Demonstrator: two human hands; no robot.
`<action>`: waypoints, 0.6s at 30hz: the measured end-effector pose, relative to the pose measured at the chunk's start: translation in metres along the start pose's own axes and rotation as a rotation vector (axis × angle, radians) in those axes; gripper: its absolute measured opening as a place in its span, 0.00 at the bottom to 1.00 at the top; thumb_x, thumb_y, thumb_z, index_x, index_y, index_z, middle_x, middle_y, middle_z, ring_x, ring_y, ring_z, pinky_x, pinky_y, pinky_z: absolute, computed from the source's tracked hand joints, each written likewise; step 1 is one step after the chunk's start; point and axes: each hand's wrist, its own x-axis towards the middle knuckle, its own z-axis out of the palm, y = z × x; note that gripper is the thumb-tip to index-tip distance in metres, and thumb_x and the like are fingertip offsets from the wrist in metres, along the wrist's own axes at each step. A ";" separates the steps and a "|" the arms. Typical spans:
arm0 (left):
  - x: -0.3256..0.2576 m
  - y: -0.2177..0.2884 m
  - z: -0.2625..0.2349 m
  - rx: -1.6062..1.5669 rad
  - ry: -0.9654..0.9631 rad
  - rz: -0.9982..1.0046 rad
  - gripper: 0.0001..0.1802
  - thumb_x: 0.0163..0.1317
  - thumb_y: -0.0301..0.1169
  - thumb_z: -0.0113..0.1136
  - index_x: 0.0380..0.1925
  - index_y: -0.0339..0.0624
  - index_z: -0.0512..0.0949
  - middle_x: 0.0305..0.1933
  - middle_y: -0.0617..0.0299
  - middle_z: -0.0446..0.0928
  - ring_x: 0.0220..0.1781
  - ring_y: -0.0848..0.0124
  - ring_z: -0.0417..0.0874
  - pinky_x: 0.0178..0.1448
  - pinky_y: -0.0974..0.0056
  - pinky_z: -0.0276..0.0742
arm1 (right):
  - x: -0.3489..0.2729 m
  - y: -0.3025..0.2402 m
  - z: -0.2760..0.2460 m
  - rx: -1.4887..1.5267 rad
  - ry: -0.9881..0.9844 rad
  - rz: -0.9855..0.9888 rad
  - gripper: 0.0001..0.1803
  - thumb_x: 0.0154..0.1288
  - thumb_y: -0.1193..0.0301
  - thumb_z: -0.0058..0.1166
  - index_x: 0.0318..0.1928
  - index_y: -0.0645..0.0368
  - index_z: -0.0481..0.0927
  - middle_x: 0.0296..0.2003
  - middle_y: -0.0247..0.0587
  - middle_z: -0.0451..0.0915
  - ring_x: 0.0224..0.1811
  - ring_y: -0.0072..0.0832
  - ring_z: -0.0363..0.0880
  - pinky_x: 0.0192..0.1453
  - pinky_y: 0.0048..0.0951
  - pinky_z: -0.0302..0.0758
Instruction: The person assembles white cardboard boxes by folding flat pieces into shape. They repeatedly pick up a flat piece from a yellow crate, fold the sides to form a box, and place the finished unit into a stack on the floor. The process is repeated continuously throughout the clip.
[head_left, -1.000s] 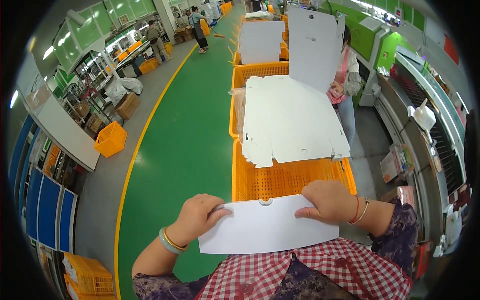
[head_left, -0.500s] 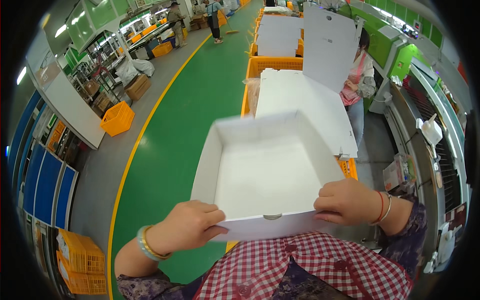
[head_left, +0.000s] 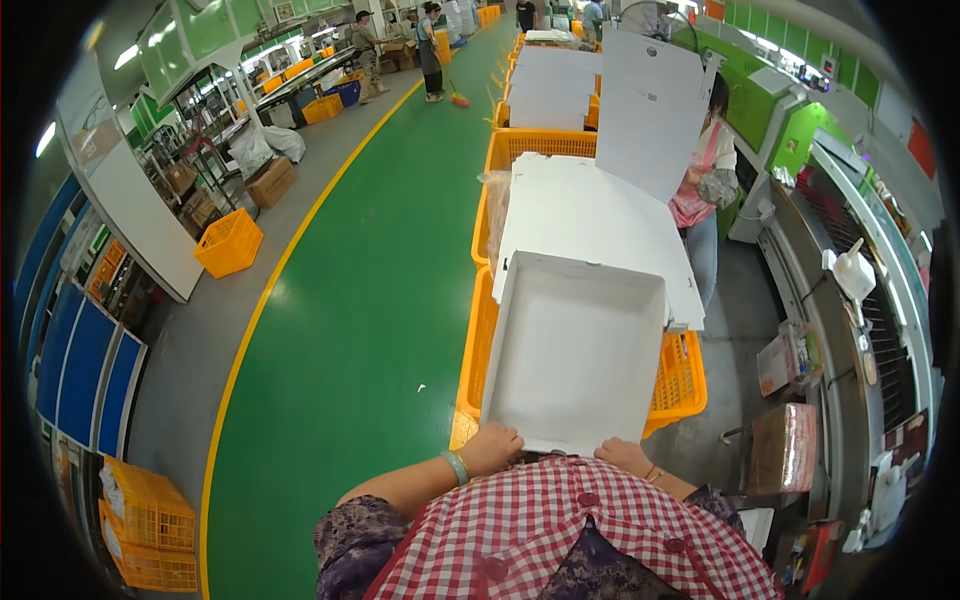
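Left hand (head_left: 490, 449) and right hand (head_left: 625, 457), curled, grip near edge of white cardboard tray (head_left: 575, 350); upright sheet (head_left: 648, 135) beyond it bears unreadable mark (head_left: 652, 97).

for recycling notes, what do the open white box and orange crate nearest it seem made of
Open white box: probably cardboard, smooth and matt, from its thin, flat walls. Orange crate: likely moulded plastic, seemingly slightly glossy, from its even colour and regular openings.
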 end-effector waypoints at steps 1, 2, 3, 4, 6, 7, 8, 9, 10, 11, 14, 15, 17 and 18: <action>-0.001 0.000 0.001 -0.001 0.020 0.027 0.04 0.53 0.27 0.51 0.30 0.43 0.70 0.29 0.57 0.71 0.32 0.60 0.75 0.39 0.57 0.69 | -0.005 -0.002 0.005 0.010 0.005 0.006 0.05 0.53 0.70 0.53 0.30 0.54 0.72 0.25 0.36 0.69 0.30 0.34 0.73 0.29 0.34 0.73; -0.001 -0.002 0.001 0.006 0.022 0.029 0.04 0.53 0.28 0.51 0.30 0.43 0.70 0.29 0.57 0.71 0.32 0.60 0.75 0.39 0.57 0.69 | -0.008 -0.001 0.010 0.022 0.009 0.011 0.05 0.53 0.70 0.53 0.30 0.54 0.72 0.25 0.36 0.69 0.31 0.34 0.73 0.30 0.33 0.73; 0.000 -0.002 -0.001 0.011 0.027 0.030 0.04 0.53 0.28 0.51 0.30 0.43 0.70 0.30 0.57 0.72 0.32 0.60 0.76 0.38 0.58 0.69 | -0.008 -0.005 0.001 0.014 0.018 0.051 0.07 0.51 0.69 0.55 0.31 0.54 0.72 0.26 0.36 0.70 0.32 0.35 0.74 0.31 0.34 0.74; 0.001 -0.002 -0.002 0.015 0.031 0.031 0.04 0.53 0.28 0.52 0.30 0.42 0.70 0.30 0.57 0.72 0.31 0.60 0.76 0.38 0.58 0.69 | -0.004 -0.006 -0.004 -0.007 0.015 0.086 0.08 0.49 0.69 0.56 0.31 0.53 0.73 0.26 0.36 0.71 0.32 0.35 0.74 0.32 0.35 0.74; 0.004 -0.004 -0.002 0.004 0.021 0.034 0.05 0.53 0.29 0.52 0.30 0.42 0.70 0.29 0.57 0.72 0.31 0.59 0.76 0.37 0.58 0.70 | 0.002 -0.008 -0.011 -0.046 0.008 0.161 0.10 0.47 0.69 0.58 0.32 0.53 0.73 0.27 0.36 0.72 0.33 0.35 0.74 0.33 0.36 0.74; 0.005 -0.005 -0.002 -0.003 0.015 0.039 0.05 0.53 0.29 0.52 0.30 0.42 0.70 0.29 0.56 0.72 0.31 0.59 0.76 0.37 0.58 0.70 | 0.003 -0.008 -0.012 -0.066 -0.024 0.189 0.10 0.46 0.69 0.58 0.32 0.53 0.73 0.28 0.36 0.72 0.34 0.35 0.75 0.33 0.36 0.74; 0.006 -0.004 -0.003 -0.011 -0.006 0.028 0.06 0.53 0.29 0.52 0.30 0.41 0.70 0.29 0.56 0.72 0.31 0.59 0.76 0.37 0.57 0.70 | 0.004 -0.008 -0.013 -0.086 -0.056 0.217 0.11 0.45 0.69 0.59 0.32 0.52 0.74 0.28 0.36 0.73 0.34 0.35 0.75 0.34 0.37 0.74; 0.007 -0.001 -0.007 -0.020 -0.028 0.019 0.06 0.53 0.29 0.52 0.30 0.41 0.70 0.29 0.56 0.72 0.30 0.59 0.76 0.36 0.57 0.70 | 0.004 -0.007 -0.014 -0.104 -0.089 0.247 0.12 0.44 0.69 0.59 0.32 0.52 0.74 0.29 0.36 0.73 0.35 0.35 0.75 0.34 0.37 0.74; 0.008 0.000 -0.008 -0.029 -0.051 0.009 0.06 0.53 0.29 0.52 0.30 0.41 0.70 0.29 0.56 0.72 0.30 0.58 0.76 0.36 0.57 0.70 | 0.005 -0.007 -0.014 -0.106 -0.096 0.262 0.12 0.44 0.69 0.59 0.32 0.52 0.74 0.29 0.36 0.74 0.35 0.35 0.75 0.34 0.37 0.74; 0.008 -0.001 -0.006 -0.037 -0.048 0.005 0.06 0.53 0.30 0.53 0.31 0.41 0.70 0.29 0.56 0.72 0.31 0.58 0.76 0.37 0.57 0.70 | 0.006 -0.006 -0.014 -0.109 -0.103 0.277 0.12 0.45 0.69 0.59 0.32 0.52 0.74 0.29 0.36 0.74 0.35 0.36 0.75 0.34 0.37 0.74; 0.005 -0.001 0.000 -0.065 -0.039 -0.013 0.08 0.53 0.32 0.54 0.31 0.41 0.71 0.30 0.56 0.72 0.32 0.58 0.77 0.38 0.57 0.69 | 0.007 -0.008 -0.013 -0.099 -0.105 0.299 0.10 0.45 0.69 0.58 0.32 0.52 0.74 0.28 0.36 0.74 0.34 0.36 0.76 0.33 0.37 0.74; 0.005 0.000 -0.001 -0.076 -0.033 -0.015 0.08 0.53 0.32 0.55 0.31 0.41 0.71 0.30 0.56 0.72 0.33 0.58 0.77 0.38 0.57 0.69 | 0.006 -0.008 -0.013 -0.094 -0.100 0.305 0.10 0.46 0.70 0.57 0.32 0.52 0.74 0.28 0.36 0.74 0.34 0.36 0.76 0.33 0.37 0.74; 0.005 0.002 -0.001 -0.092 -0.032 -0.028 0.09 0.53 0.33 0.55 0.31 0.41 0.71 0.30 0.56 0.73 0.33 0.59 0.77 0.39 0.57 0.69 | 0.005 -0.006 -0.010 -0.079 -0.163 0.334 0.09 0.48 0.70 0.56 0.32 0.54 0.75 0.29 0.38 0.75 0.35 0.37 0.76 0.35 0.38 0.75; 0.006 0.003 -0.001 -0.094 -0.035 -0.039 0.09 0.53 0.34 0.55 0.31 0.41 0.71 0.30 0.56 0.73 0.34 0.59 0.77 0.39 0.57 0.69 | 0.007 -0.006 -0.012 -0.075 -0.192 0.348 0.08 0.49 0.70 0.55 0.32 0.55 0.75 0.29 0.39 0.75 0.36 0.38 0.76 0.36 0.39 0.75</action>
